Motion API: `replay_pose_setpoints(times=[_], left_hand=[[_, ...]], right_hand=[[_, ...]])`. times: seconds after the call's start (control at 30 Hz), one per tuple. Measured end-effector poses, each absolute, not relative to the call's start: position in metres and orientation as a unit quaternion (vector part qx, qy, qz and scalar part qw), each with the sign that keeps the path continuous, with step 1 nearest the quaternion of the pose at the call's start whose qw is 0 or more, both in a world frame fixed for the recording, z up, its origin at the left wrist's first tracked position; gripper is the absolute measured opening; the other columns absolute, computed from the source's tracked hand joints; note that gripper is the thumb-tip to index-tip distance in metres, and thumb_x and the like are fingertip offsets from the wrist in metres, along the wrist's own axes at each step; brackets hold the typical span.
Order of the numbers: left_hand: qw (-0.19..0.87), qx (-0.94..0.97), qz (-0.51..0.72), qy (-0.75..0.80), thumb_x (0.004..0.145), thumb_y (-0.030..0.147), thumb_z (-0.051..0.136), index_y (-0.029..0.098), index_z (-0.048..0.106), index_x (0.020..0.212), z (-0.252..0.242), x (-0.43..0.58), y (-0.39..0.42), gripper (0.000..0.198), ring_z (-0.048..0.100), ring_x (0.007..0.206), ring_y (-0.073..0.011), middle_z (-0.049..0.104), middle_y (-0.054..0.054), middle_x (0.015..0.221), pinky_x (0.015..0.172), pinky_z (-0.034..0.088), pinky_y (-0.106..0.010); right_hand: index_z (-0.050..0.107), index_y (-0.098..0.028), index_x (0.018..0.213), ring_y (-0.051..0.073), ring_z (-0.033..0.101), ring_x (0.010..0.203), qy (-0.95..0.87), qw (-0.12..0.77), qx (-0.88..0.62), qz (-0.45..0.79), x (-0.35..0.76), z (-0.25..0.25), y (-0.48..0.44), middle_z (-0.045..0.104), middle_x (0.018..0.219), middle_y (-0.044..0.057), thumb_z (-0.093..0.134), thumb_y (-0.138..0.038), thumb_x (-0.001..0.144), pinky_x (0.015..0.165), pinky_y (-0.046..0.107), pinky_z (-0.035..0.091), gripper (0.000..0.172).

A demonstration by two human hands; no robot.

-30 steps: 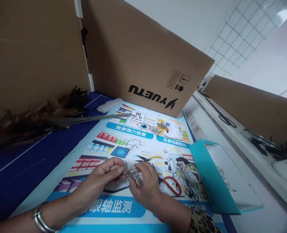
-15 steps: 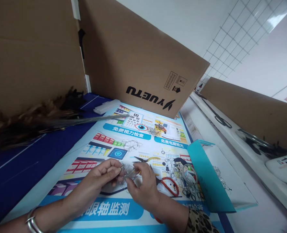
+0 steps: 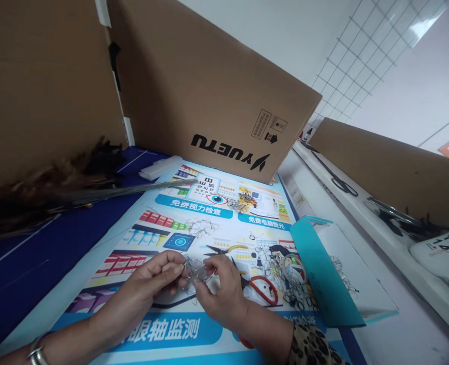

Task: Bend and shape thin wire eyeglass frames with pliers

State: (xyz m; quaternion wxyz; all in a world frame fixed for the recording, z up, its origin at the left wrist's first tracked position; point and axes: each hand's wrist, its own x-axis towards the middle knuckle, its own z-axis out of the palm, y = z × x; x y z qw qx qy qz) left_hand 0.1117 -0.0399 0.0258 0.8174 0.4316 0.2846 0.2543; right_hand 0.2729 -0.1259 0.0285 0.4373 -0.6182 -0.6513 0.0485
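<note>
Between my two hands is a small tangle of thin silvery wire (image 3: 194,271). My left hand (image 3: 158,274), with a silver bangle on the wrist, pinches the wire's left side between thumb and fingers. On the opposite side my right hand (image 3: 221,284), below a leopard-print sleeve, pinches the wire with its fingertips. Just beyond the right hand lie yellow-handled pliers (image 3: 226,249). Red-handled cutters (image 3: 262,290) rest to its right, partly covered by the hand. Another loose wire bundle (image 3: 201,227) lies farther back on the printed sheet (image 3: 171,304).
On the right lie many wire loops (image 3: 296,294) and a roll of tape (image 3: 294,268). Beside them an open teal-and-white box (image 3: 327,284) holds more wire pieces. Long thin rods (image 3: 141,188) and brown feathers (image 3: 53,187) are at left. Cardboard panels (image 3: 209,91) stand behind.
The view has shifted slightly. Both hands stay close together on the wire tangle, with the fingers moving a little. Other things keep their places.
</note>
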Motion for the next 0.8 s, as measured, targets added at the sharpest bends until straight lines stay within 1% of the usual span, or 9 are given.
replay_pose_setpoints(times=[0.13, 0.27, 0.37, 0.53, 0.6, 0.67, 0.73, 0.8], left_hand=[[0.813, 0.439, 0.256, 0.284, 0.084, 0.035, 0.061, 0.021, 0.056, 0.09, 0.025, 0.111, -0.04, 0.016, 0.052, 0.06, -0.0121, 0.064, 0.0, 0.069, 0.054, 0.036, -0.02], [0.811, 0.436, 0.255, 0.294, 0.083, 0.036, 0.062, 0.022, 0.056, 0.091, 0.026, 0.111, -0.038, 0.017, 0.053, 0.063, -0.013, 0.064, 0.0, 0.069, 0.057, 0.04, -0.02], [0.805, 0.44, 0.261, 0.301, 0.081, 0.036, 0.064, 0.022, 0.058, 0.09, 0.025, 0.112, -0.037, 0.018, 0.054, 0.065, -0.0138, 0.064, 0.0, 0.069, 0.057, 0.04, -0.02], [0.798, 0.446, 0.266, 0.306, 0.082, 0.035, 0.064, 0.023, 0.058, 0.092, 0.024, 0.111, -0.037, 0.017, 0.055, 0.067, -0.0144, 0.064, 0.0, 0.071, 0.058, 0.041, -0.021], [0.798, 0.448, 0.266, 0.304, 0.082, 0.035, 0.063, 0.022, 0.058, 0.091, 0.025, 0.111, -0.037, 0.017, 0.055, 0.066, -0.0144, 0.064, 0.0, 0.071, 0.058, 0.042, -0.021], [0.799, 0.447, 0.265, 0.302, 0.082, 0.036, 0.063, 0.022, 0.058, 0.091, 0.027, 0.111, -0.037, 0.017, 0.054, 0.066, -0.0143, 0.063, 0.0, 0.071, 0.059, 0.042, -0.021], [0.8, 0.446, 0.266, 0.301, 0.082, 0.036, 0.063, 0.022, 0.058, 0.091, 0.027, 0.111, -0.038, 0.017, 0.054, 0.066, -0.0143, 0.063, 0.0, 0.071, 0.059, 0.042, -0.021], [0.801, 0.446, 0.267, 0.298, 0.083, 0.035, 0.063, 0.022, 0.057, 0.091, 0.026, 0.111, -0.038, 0.017, 0.054, 0.066, -0.0143, 0.063, 0.0, 0.072, 0.059, 0.042, -0.021]], right_hand=[[0.055, -0.019, 0.097, 0.018, 0.055, 0.078, -0.642, 0.455, -0.611, 0.09, 0.274, 0.034, -0.127, 0.059, 0.086, 0.005, 0.056, -0.023, 0.078, 0.073, 0.032, 0.047, 0.02], [0.059, -0.019, 0.093, 0.016, 0.056, 0.078, -0.603, 0.481, -0.614, 0.167, 0.276, 0.038, -0.127, 0.06, 0.085, 0.004, 0.051, -0.026, 0.084, 0.072, 0.029, 0.047, 0.014], [0.062, -0.019, 0.09, 0.016, 0.058, 0.077, -0.567, 0.498, -0.617, 0.225, 0.278, 0.036, -0.126, 0.062, 0.082, 0.003, 0.049, -0.03, 0.088, 0.069, 0.027, 0.048, 0.017], [0.062, -0.018, 0.086, 0.014, 0.057, 0.065, -0.491, 0.55, -0.589, 0.331, 0.278, 0.028, -0.122, 0.059, 0.07, 0.001, 0.043, -0.036, 0.093, 0.06, 0.025, 0.048, 0.027], [0.062, -0.017, 0.084, 0.013, 0.056, 0.064, -0.482, 0.556, -0.584, 0.343, 0.278, 0.026, -0.121, 0.058, 0.068, 0.001, 0.043, -0.036, 0.093, 0.06, 0.024, 0.047, 0.028], [0.062, -0.018, 0.085, 0.013, 0.056, 0.066, -0.48, 0.555, -0.591, 0.335, 0.278, 0.026, -0.12, 0.059, 0.071, 0.001, 0.045, -0.035, 0.092, 0.062, 0.024, 0.047, 0.025], [0.06, -0.018, 0.09, 0.014, 0.056, 0.072, -0.478, 0.555, -0.606, 0.31, 0.278, 0.026, -0.119, 0.06, 0.078, 0.001, 0.05, -0.031, 0.089, 0.065, 0.025, 0.047, 0.017], [0.058, -0.019, 0.094, 0.014, 0.056, 0.077, -0.476, 0.557, -0.62, 0.281, 0.279, 0.027, -0.119, 0.059, 0.085, 0.002, 0.054, -0.028, 0.086, 0.067, 0.025, 0.047, 0.012]])
